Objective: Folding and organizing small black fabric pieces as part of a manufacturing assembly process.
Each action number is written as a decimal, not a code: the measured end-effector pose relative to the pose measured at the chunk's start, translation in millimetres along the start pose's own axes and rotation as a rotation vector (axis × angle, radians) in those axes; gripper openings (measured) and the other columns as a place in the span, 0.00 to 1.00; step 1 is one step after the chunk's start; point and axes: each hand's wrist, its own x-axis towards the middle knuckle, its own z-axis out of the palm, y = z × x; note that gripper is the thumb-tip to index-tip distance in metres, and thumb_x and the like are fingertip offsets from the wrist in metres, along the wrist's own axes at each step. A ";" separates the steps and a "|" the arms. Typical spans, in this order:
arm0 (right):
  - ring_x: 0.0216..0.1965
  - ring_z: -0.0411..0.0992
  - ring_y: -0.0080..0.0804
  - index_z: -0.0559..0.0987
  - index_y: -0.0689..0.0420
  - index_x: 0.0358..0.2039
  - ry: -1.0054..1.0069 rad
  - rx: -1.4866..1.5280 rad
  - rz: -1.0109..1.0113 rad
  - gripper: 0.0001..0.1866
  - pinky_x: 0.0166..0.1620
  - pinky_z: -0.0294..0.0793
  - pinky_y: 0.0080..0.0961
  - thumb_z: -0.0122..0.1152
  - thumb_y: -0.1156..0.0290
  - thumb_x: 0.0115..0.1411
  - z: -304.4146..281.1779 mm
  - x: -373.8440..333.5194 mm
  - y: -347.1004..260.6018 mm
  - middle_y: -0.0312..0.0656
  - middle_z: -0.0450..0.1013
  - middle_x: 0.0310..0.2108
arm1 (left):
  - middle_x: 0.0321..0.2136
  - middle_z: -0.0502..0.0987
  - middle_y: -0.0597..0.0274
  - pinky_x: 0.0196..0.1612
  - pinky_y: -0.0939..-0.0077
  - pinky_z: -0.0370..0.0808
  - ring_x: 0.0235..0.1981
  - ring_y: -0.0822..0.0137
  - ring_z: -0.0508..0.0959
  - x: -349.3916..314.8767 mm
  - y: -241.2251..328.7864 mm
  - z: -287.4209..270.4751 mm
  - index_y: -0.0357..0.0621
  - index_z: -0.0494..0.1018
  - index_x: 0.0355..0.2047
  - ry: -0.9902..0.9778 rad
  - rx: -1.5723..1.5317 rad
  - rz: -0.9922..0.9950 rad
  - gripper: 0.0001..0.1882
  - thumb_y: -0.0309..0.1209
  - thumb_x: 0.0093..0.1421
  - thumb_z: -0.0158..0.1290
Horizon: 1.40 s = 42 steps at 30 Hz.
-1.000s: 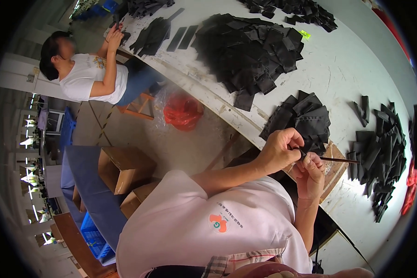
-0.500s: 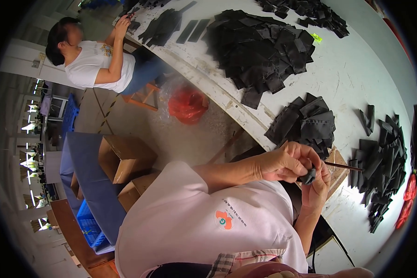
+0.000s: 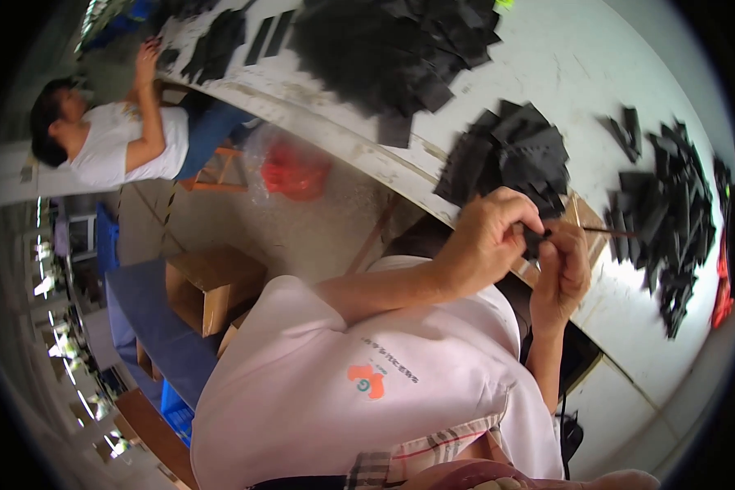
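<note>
My left hand (image 3: pixel 496 242) pinches a small black fabric piece (image 3: pixel 533 243) over the table's near edge. Facing it, my right hand (image 3: pixel 565 268) has its fingers closed on the same piece from the other side. Fingers cover most of this piece. From beside the right hand a thin dark rod (image 3: pixel 614 233) juts to the right; whether that hand holds it I cannot tell. Just beyond my hands lies a pile of flat black fabric pieces (image 3: pixel 514 155). Narrow, folded-looking black pieces (image 3: pixel 670 220) are heaped to the right.
A larger black pile (image 3: pixel 392 57) covers the far part of the white table (image 3: pixel 567 69). Under the rod lies a brown board (image 3: pixel 581 214). At the left are a seated person (image 3: pixel 122 135), a red plastic bag (image 3: pixel 296 171) and a cardboard box (image 3: pixel 212 286).
The whole view has shifted, so the table and piles appear higher and further left. My hands stay together at the black piece, with the fingers slightly rearranged.
</note>
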 end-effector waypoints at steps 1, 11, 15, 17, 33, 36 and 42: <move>0.27 0.64 0.29 0.67 0.63 0.24 -0.008 -0.015 0.027 0.03 0.30 0.64 0.19 0.51 0.80 0.49 -1.3 -1.1 -3.3 0.43 0.66 0.28 | 0.32 0.71 0.63 0.23 0.90 0.63 0.22 0.84 0.66 -3.8 -3.5 -0.7 0.35 0.68 0.27 -0.065 -0.167 -0.153 0.12 0.11 0.43 0.41; 0.23 0.54 0.13 0.67 0.60 0.24 -0.112 0.572 0.542 0.13 0.25 0.53 0.10 0.48 0.63 0.58 -31.8 -16.4 -1.2 0.31 0.60 0.24 | 0.22 0.72 0.59 0.09 0.93 0.54 0.10 0.86 0.62 5.8 -1.7 4.1 0.36 0.65 0.31 -0.353 -1.074 -0.704 0.06 0.18 0.51 0.47; 0.25 0.56 0.17 0.67 0.60 0.23 -0.107 0.475 0.313 0.12 0.27 0.56 0.12 0.50 0.65 0.57 -54.6 -3.1 -22.1 0.32 0.60 0.24 | 0.23 0.72 0.55 0.06 0.93 0.50 0.05 0.87 0.57 23.4 24.2 11.7 0.34 0.60 0.40 -0.754 -1.567 -0.861 0.13 0.19 0.53 0.45; 0.25 0.57 0.17 0.67 0.61 0.22 0.009 0.404 0.255 0.12 0.27 0.56 0.12 0.50 0.66 0.56 -62.1 10.4 -31.0 0.31 0.60 0.22 | 0.23 0.72 0.54 0.06 0.93 0.50 0.04 0.87 0.55 42.6 38.4 16.4 0.33 0.58 0.44 -0.865 -1.601 -0.859 0.16 0.19 0.54 0.43; 0.23 0.62 0.17 0.72 0.62 0.35 -0.035 0.785 0.582 0.11 0.22 0.57 0.11 0.52 0.69 0.55 -68.2 12.2 62.8 0.36 0.70 0.28 | 0.16 0.66 0.70 0.09 0.92 0.45 0.07 0.85 0.53 68.2 -34.1 47.2 0.42 0.65 0.28 -0.445 -1.397 -0.930 0.06 0.20 0.49 0.47; 0.26 0.65 0.19 0.70 0.61 0.38 -0.051 0.820 0.511 0.12 0.26 0.62 0.11 0.52 0.69 0.54 -74.4 8.7 74.1 0.36 0.69 0.30 | 0.17 0.67 0.68 0.09 0.91 0.48 0.08 0.85 0.57 64.7 -22.2 47.8 0.39 0.65 0.30 -0.494 -1.294 -0.782 0.08 0.21 0.48 0.50; 0.32 0.68 0.24 0.67 0.63 0.43 -0.003 0.679 0.565 0.21 0.33 0.66 0.15 0.58 0.69 0.48 -81.8 22.3 54.2 0.39 0.68 0.36 | 0.19 0.69 0.63 0.09 0.89 0.52 0.09 0.83 0.61 55.6 16.1 42.5 0.36 0.65 0.31 -0.477 -0.869 -0.384 0.10 0.16 0.46 0.50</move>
